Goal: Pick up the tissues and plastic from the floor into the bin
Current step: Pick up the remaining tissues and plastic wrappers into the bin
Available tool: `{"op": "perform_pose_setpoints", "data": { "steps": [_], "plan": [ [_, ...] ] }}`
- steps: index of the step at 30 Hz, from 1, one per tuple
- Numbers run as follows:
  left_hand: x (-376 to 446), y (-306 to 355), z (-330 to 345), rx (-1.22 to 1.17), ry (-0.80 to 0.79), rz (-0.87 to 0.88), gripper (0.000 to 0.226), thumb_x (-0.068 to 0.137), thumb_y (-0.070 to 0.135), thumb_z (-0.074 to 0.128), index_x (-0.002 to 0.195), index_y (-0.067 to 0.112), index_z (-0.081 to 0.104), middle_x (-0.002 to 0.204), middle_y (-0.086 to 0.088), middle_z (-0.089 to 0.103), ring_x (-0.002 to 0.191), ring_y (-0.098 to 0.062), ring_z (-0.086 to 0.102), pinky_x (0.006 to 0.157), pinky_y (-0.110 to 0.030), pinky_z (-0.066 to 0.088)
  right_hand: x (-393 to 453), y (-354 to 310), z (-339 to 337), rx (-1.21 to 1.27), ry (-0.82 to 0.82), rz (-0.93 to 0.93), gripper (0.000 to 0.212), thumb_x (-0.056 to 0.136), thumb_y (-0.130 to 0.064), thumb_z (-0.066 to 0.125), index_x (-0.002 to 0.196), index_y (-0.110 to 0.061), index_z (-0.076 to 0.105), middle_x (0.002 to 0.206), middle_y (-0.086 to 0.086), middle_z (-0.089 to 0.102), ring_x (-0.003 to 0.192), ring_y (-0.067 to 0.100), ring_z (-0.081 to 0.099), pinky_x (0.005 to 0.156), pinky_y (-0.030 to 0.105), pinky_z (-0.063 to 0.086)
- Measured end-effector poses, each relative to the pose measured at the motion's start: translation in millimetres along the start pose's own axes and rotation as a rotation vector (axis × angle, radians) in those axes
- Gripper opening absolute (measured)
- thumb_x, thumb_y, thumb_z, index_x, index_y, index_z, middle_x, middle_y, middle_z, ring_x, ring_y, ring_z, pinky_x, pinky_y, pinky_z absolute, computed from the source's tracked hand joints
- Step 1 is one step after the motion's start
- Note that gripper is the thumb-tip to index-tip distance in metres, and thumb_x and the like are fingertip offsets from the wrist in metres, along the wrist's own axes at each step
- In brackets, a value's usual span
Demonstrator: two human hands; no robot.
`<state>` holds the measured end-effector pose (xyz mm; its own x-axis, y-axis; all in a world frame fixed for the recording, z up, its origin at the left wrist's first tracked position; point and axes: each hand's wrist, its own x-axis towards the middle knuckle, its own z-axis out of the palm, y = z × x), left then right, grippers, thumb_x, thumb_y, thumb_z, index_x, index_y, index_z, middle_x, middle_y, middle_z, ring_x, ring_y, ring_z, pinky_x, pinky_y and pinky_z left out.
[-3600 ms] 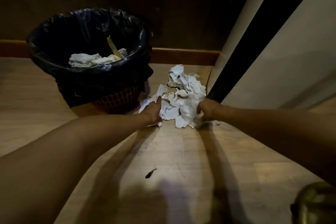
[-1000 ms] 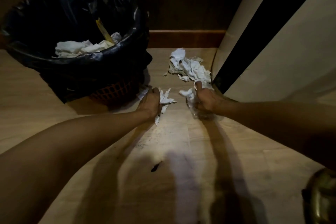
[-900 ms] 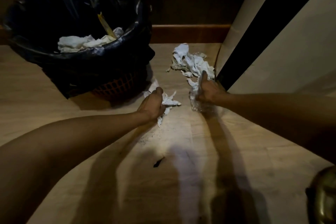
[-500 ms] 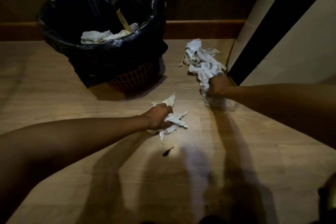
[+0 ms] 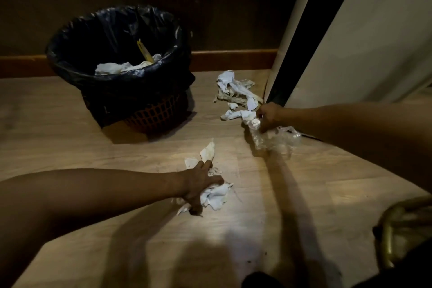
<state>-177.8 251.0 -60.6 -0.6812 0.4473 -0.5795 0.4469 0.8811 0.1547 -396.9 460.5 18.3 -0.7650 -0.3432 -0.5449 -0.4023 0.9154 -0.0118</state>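
Note:
My left hand [image 5: 198, 183] grips a bunch of crumpled white tissues [image 5: 216, 195] low on the wooden floor, in front of the bin. My right hand [image 5: 268, 116] is closed on a clear crumpled plastic bag [image 5: 273, 139] that trails on the floor beside the door frame. A loose heap of white tissues [image 5: 236, 91] lies on the floor beyond my right hand. The bin [image 5: 121, 63], an orange mesh basket lined with a black bag, stands at the back left and holds tissues and a yellow strip.
A dark wall with a wooden skirting board [image 5: 233, 59] runs behind the bin. A white door frame [image 5: 294, 28] and pale panel rise at the right. A brass-coloured object [image 5: 397, 234] sits at the bottom right. Arm shadows fall across the lit floor.
Both hands have pulled back toward me with their loads: the left drew its tissues away from the bin's foot, the right dragged the plastic off the heap. The view drew back.

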Motion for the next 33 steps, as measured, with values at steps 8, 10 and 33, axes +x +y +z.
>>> {"op": "perform_pose_setpoints", "data": {
  "steps": [8,10,33],
  "plan": [
    [-2,-5,10,-0.091,0.09,0.018,0.039,0.083,0.016,0.064,0.121,0.013,0.056,0.117,-0.015,0.048,0.098,-0.035,0.057,0.074,-0.031,0.042,-12,-6,-13,0.052,0.009,0.001,0.054,0.073,-0.021,0.088,0.12,-0.005,0.068,0.102,0.009,0.068,0.086,0.022,0.067,0.079,0.032,0.058],
    [0,-11,3,-0.114,0.113,-0.006,0.036,0.084,0.02,0.066,0.119,0.012,0.058,0.114,-0.016,0.053,0.1,-0.035,0.057,0.075,-0.032,0.043,-15,-4,-16,0.069,0.008,0.005,0.056,0.072,-0.021,0.088,0.122,-0.005,0.067,0.102,0.009,0.068,0.083,0.02,0.064,0.076,0.03,0.056],
    [6,-39,-169,-0.157,0.588,-0.23,0.045,0.078,0.019,0.077,0.121,0.012,0.062,0.121,-0.013,0.064,0.11,-0.03,0.06,0.089,-0.038,0.052,-71,-7,-97,0.457,0.322,0.002,0.042,0.072,-0.017,0.088,0.106,-0.014,0.063,0.099,0.004,0.061,0.093,0.022,0.065,0.061,0.024,0.05]
  ]
}}
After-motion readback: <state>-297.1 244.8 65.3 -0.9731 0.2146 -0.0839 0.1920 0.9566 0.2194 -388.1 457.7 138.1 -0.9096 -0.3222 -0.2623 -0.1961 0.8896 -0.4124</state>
